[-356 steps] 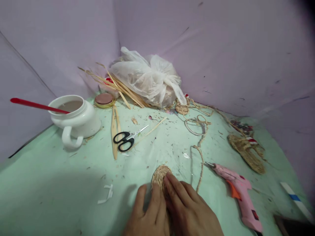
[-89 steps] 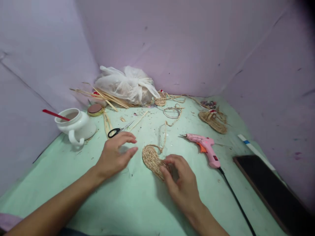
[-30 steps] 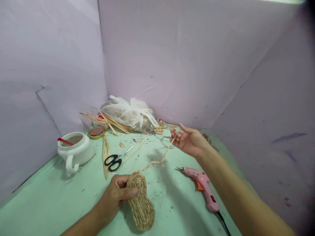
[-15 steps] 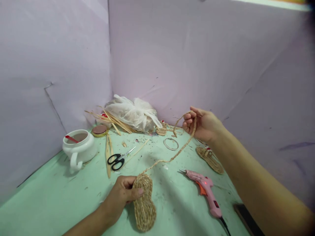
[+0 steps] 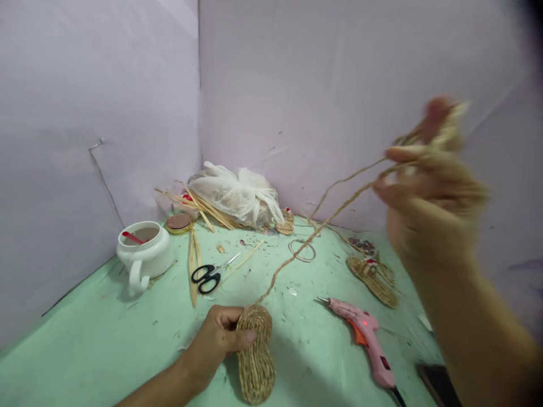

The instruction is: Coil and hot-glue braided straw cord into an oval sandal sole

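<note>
My left hand (image 5: 220, 342) pinches a small sole-shaped coil of braided straw (image 5: 257, 362) by its upper left edge, thumb on top. From the coil's top a braided cord (image 5: 292, 257) runs up to the right. My right hand (image 5: 436, 198), smeared by motion, is raised at the right with that cord gripped between its fingers. A second stretch of the cord hangs from it down to the table. Blurred pale strands and a reddish patch show above the fingers. A pink hot glue gun (image 5: 369, 333) with a lit red light lies between the hands.
Black-handled scissors (image 5: 207, 277), straw strips (image 5: 193, 271) and a metal ring (image 5: 302, 250) lie mid-table. A white pot (image 5: 146, 257) stands left, near a round tin (image 5: 179, 223). A white plastic bag (image 5: 237, 195) sits at the back, a small straw sandal (image 5: 373, 280) at the right, a dark flat object (image 5: 436, 384) near front right.
My right hand has moved up and to the right, drawing the cord longer and straighter. My left hand still holds the coil. The whole view has shifted slightly.
</note>
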Motion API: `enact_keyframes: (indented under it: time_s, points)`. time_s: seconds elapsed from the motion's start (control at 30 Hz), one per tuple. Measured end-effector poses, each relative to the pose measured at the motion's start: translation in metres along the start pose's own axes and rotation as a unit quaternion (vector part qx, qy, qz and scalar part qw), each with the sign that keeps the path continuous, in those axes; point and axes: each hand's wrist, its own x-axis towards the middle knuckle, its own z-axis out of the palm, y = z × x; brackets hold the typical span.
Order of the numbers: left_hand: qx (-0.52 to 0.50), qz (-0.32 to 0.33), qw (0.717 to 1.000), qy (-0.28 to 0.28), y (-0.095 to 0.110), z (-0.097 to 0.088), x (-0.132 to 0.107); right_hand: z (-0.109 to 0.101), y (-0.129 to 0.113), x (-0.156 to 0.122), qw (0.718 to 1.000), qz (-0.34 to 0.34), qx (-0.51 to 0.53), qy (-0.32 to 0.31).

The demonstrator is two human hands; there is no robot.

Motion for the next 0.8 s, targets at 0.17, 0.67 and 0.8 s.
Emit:
enact_keyframes:
  time_s: [0.17,0.67,0.8]
  points:
    - [0.016,0.011,1.0,-0.007,-0.003,0.0,0.001,-0.012,0.014,-0.01,0.962,0.229,-0.141,-0.043]
    - [0.046,-0.029,0.998,0.029,0.0,0.003,0.004,-0.086,0.126,-0.053,0.635,0.585,-0.429,-0.265]
    - [0.032,-0.027,0.998,0.047,0.0,0.004,0.004,-0.072,0.137,-0.068,0.595,0.587,-0.456,-0.305]
